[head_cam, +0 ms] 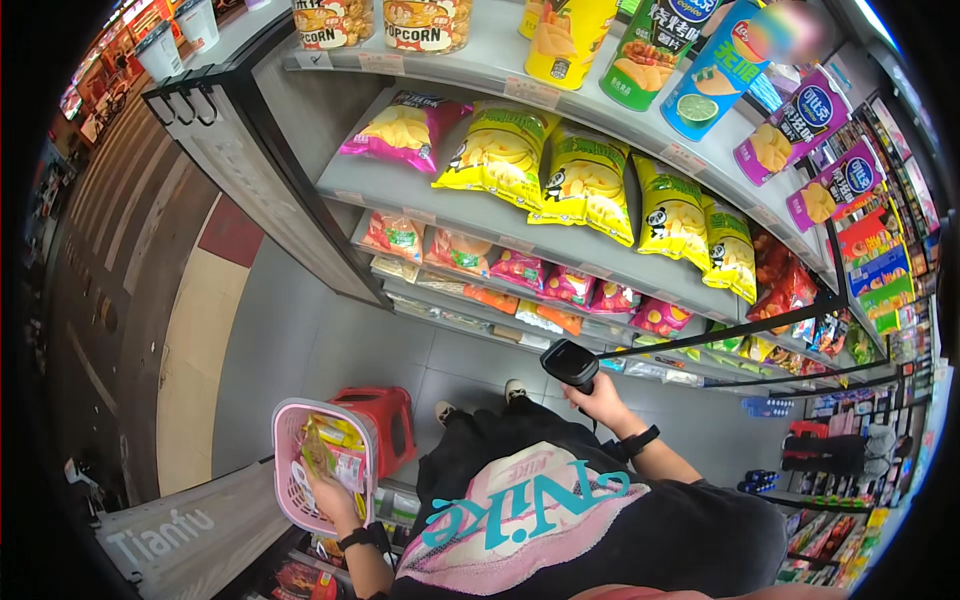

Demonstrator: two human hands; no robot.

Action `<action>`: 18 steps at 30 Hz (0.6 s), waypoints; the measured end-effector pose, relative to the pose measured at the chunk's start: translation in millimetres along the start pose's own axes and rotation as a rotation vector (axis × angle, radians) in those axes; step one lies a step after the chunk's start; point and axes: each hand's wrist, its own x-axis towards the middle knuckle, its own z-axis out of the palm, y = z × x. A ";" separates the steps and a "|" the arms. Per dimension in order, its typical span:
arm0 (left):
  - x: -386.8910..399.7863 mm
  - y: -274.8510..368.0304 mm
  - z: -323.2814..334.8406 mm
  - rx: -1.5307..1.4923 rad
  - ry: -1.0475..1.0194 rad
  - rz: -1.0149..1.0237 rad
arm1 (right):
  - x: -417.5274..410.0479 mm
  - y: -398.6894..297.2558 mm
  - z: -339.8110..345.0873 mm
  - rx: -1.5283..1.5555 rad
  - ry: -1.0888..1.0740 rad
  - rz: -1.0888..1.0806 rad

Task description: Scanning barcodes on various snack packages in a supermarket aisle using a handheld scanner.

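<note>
My right hand (606,405) grips the handle of a black handheld barcode scanner (570,363), held out in front of my body towards the shelves. On the other side, my left hand (330,496) reaches into a pink plastic basket (280,450). Its fingers are around a small green and brown snack packet (318,452). Several yellow and pink packets (346,466) lie in the basket beneath and beside that hand. The basket is next to a red plastic stool (390,431), and how it is supported is hidden.
A shelf unit ahead carries yellow chip bags (495,154), potato chip cans (574,37) and popcorn tubs (427,24). A black rail (720,334) crosses at the right. Grey floor tiles (382,352) meet a street at left. Another person (847,454) stands far right.
</note>
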 end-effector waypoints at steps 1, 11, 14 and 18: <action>3.2 -4.6 0.3 0.000 -0.001 0.004 | -2.9 -5.3 1.2 0.040 -0.010 0.004; 16.8 67.8 7.9 -0.273 -0.302 0.264 | -47.1 -79.2 -47.9 0.281 0.374 -0.218; 26.5 83.5 32.9 -0.180 -0.430 0.335 | -67.7 -107.1 -70.9 0.322 0.463 -0.202; 24.8 130.6 44.8 -0.221 -0.467 0.524 | -104.4 -135.5 -88.8 0.416 0.536 -0.314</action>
